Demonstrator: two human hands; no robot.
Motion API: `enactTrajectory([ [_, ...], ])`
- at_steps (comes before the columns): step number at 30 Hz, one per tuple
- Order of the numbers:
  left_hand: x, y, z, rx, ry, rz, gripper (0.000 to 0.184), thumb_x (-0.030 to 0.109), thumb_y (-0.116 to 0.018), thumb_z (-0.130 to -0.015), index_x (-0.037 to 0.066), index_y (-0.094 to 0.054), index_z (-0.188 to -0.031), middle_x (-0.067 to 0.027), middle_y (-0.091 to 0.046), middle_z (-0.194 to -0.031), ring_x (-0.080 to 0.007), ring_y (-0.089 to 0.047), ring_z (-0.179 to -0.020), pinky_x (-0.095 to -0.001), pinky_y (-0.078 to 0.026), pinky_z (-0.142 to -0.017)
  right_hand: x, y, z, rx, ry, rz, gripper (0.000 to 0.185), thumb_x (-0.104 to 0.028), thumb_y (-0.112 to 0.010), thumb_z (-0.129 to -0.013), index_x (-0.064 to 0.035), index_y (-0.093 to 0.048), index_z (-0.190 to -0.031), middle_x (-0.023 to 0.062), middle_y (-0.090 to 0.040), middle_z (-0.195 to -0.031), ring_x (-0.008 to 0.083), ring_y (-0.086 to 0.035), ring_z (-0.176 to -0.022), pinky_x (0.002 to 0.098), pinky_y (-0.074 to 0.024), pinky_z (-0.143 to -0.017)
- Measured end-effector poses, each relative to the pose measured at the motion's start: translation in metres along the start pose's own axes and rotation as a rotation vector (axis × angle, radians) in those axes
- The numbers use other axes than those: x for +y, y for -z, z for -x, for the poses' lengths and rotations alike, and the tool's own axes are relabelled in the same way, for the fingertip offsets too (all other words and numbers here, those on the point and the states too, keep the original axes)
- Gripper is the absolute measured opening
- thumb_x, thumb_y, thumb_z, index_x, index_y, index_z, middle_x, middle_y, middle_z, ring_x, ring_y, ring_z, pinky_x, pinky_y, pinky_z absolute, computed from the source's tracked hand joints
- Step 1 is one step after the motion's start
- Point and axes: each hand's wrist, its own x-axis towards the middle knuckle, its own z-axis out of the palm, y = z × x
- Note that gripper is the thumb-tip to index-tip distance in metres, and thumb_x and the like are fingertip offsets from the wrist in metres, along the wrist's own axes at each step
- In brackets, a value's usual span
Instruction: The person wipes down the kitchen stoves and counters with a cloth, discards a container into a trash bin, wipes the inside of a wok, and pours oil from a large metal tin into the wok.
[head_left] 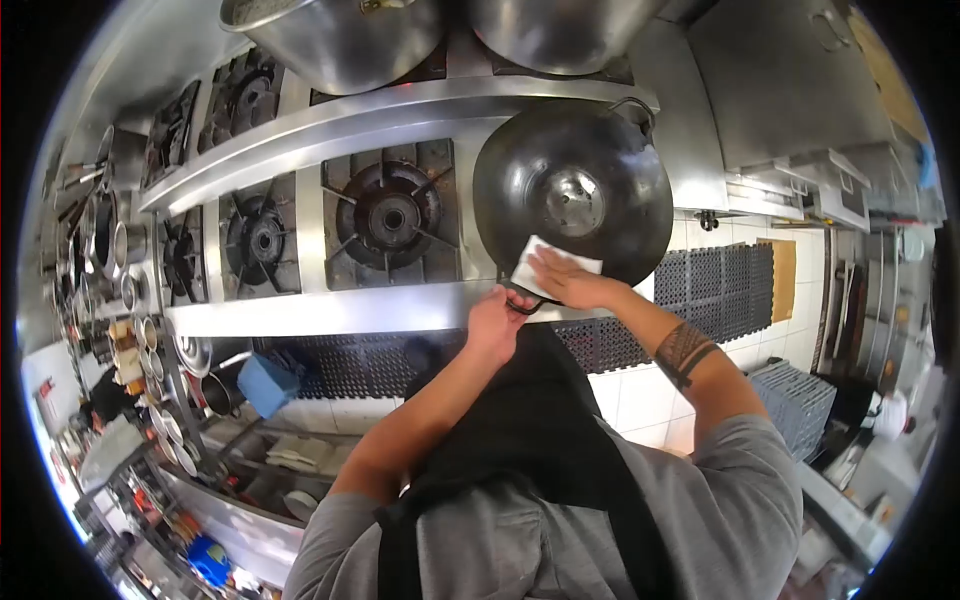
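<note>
At the steel stove's edge, the left hand gripped the black-metal wok's handle, the right flat on white cloth inside.

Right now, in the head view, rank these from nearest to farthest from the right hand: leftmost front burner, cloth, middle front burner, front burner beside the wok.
1. Cloth: under the right hand, on the wok.
2. Burner beside the wok: to the hand's left.
3. Middle front burner: farther left.
4. Leftmost front burner: farthest left.
</note>
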Motion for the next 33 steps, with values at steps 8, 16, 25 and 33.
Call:
enactTrajectory([
  [8, 0.012, -0.011, -0.004, 0.070, -0.192, -0.007, 0.026, 0.019, -0.040, -0.110, 0.007, -0.051, -0.089, -0.0048, -0.051, -0.083, -0.0197, -0.053, -0.079, -0.0365, -0.048, -0.080, 0.067, 0.082, -0.066, 0.633, -0.148, 0.710, 0.069, -0.037, -0.046, -0.103, 0.0019, -0.026, -0.157, 0.0265, -0.018, -0.165, 0.0417, -0.018, -0.153, 0.0593, -0.0165, -0.121],
  [16, 0.023, -0.020, -0.005, 0.076, -0.276, 0.077, 0.026, 0.013, -0.038, -0.109, 0.006, -0.048, -0.086, -0.0050, -0.047, -0.080, -0.0197, -0.048, -0.076, -0.0402, -0.047, -0.082, 0.010, 0.035, -0.012, 0.038, 0.107, 0.407, 0.064, -0.033, -0.040, -0.106, 0.0015, -0.023, -0.158, 0.0248, -0.018, -0.165, 0.0381, -0.013, -0.155, 0.0537, -0.0151, -0.124],
  [25, 0.034, -0.027, -0.012, 0.263, -0.261, -0.053, 0.029, 0.019, -0.039, -0.109, 0.007, -0.047, -0.084, -0.0012, -0.041, -0.070, -0.0153, -0.043, -0.060, -0.0382, -0.049, -0.067, 0.074, 0.151, -0.092, 0.733, -0.191, 0.895, 0.063, -0.031, -0.043, -0.104, -0.0025, -0.026, -0.158, 0.0195, -0.017, -0.167, 0.0340, -0.016, -0.155, 0.0512, -0.0172, -0.124],
  [33, 0.023, -0.027, -0.023, 0.262, -0.251, 0.018, 0.025, 0.018, -0.039, -0.107, 0.008, -0.046, -0.086, -0.0006, -0.040, -0.070, -0.0154, -0.041, -0.058, -0.0379, -0.048, -0.064, -0.038, 0.001, -0.154, 0.582, 0.371, 0.122, 0.064, -0.030, -0.039, -0.107, 0.0065, -0.022, -0.156, 0.0330, -0.018, -0.162, 0.0465, -0.015, -0.152, 0.0572, -0.0144, -0.123],
])
